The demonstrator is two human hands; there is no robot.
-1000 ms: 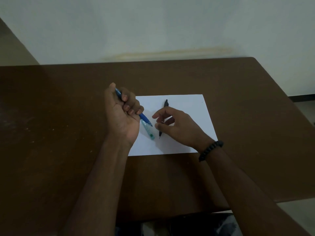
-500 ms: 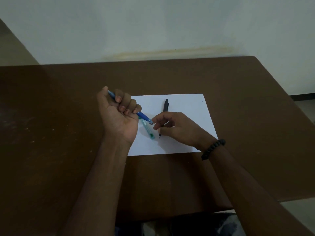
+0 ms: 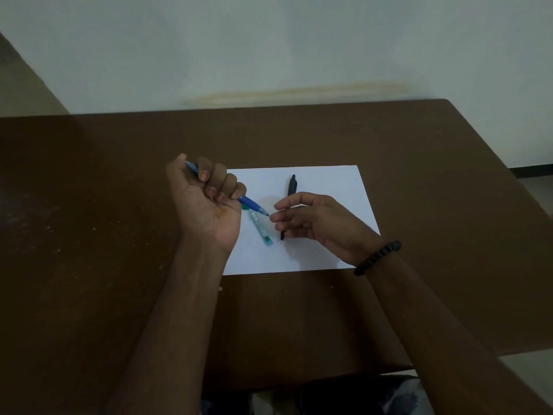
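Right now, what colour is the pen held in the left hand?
Blue plastic pen; head view.

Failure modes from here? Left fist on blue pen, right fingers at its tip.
1. The blue pen aims its tip at the fingertips of the right hand; it may ink or prick them.
2. The left hand fists the barrel far from the tip, so a tug there could twist it loose.
3. The green pen and black pen lie loose on the paper; a bump may roll them.

Sheet (image 3: 329, 182) on table (image 3: 419, 175); held pen (image 3: 250, 202) over short pen (image 3: 261, 230), long pen (image 3: 291, 187) right.
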